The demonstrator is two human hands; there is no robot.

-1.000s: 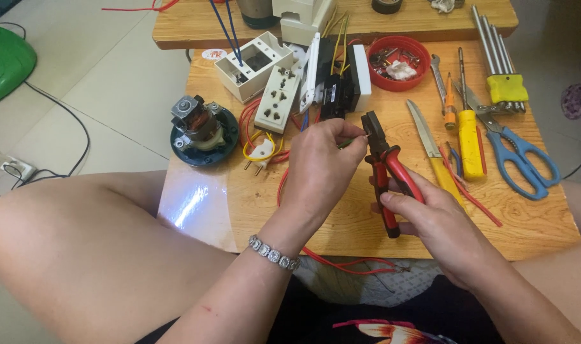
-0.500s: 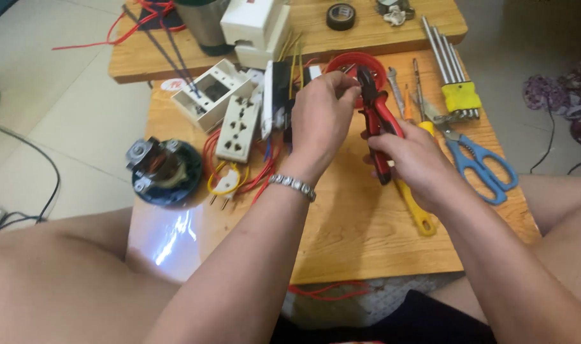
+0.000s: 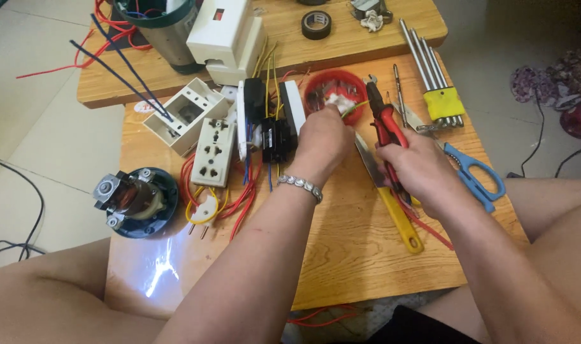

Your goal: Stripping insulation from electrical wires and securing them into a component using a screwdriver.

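Left hand point(image 3: 325, 143) reached into the red dish point(image 3: 322, 86), grip unclear, right hand point(image 3: 418, 167) clenched around red-handled pliers point(image 3: 385, 124), blue scissors point(image 3: 472, 173) just right.

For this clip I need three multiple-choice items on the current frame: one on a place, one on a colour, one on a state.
1. Where does the roll of black tape lie?
A. on the far wooden board
B. in the red dish
C. on the floor

2. What colour are the scissors' handles?
A. green
B. blue
C. white

3. What is the right hand doing?
A. resting flat and bare
B. gripping red-handled pliers
C. lifting the motor

Answers: 1 A, the tape sits on the far board, beyond the red dish. 2 B, both loops are blue. 3 B, its fingers wrap the handles of the pliers, while the left hand reaches to the dish and the motor stands apart.
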